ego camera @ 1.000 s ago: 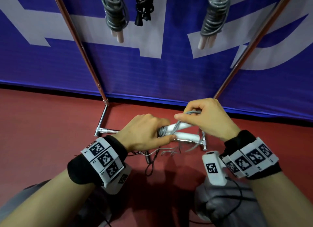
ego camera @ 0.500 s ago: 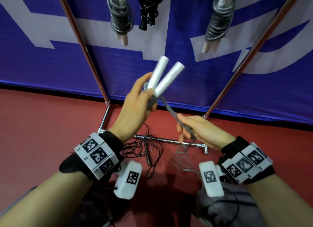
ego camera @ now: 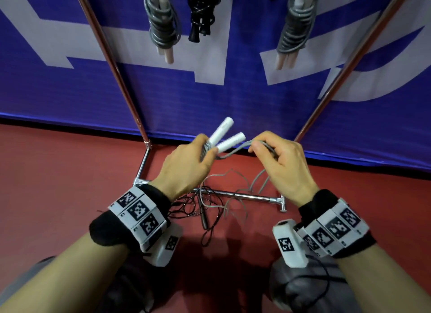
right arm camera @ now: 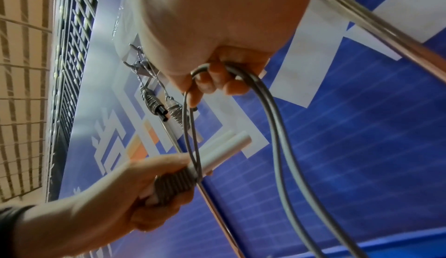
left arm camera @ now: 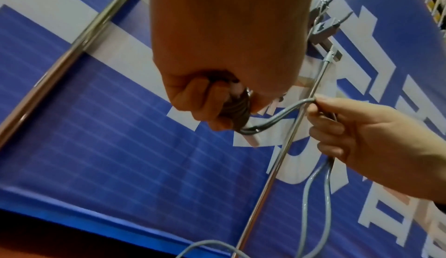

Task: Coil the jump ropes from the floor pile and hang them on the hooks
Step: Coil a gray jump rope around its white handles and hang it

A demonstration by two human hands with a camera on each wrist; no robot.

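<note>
My left hand (ego camera: 186,165) grips the two white handles (ego camera: 225,136) of a grey jump rope, side by side, with several turns of grey cord wound round their lower ends (right arm camera: 175,183). The doubled grey cord (left arm camera: 277,118) runs from that winding to my right hand (ego camera: 277,158), which pinches it a short way to the right at the same height. From the right hand (right arm camera: 217,79) the cord hangs down in two strands (right arm camera: 284,166) toward loose grey loops (ego camera: 233,196) on the red floor. A thin black rope (ego camera: 203,214) lies tangled on the floor under my left wrist.
Two coiled grey ropes (ego camera: 161,25) (ego camera: 295,27) and a black one (ego camera: 203,11) hang above on hooks before a blue and white banner. Copper rack posts (ego camera: 112,63) (ego camera: 349,63) slant down to a chrome base bar (ego camera: 245,197) on the floor.
My left hand has come down with the handles from its raised position. My right hand has risen from near the floor to the left hand's level, bringing the cord up with it.
</note>
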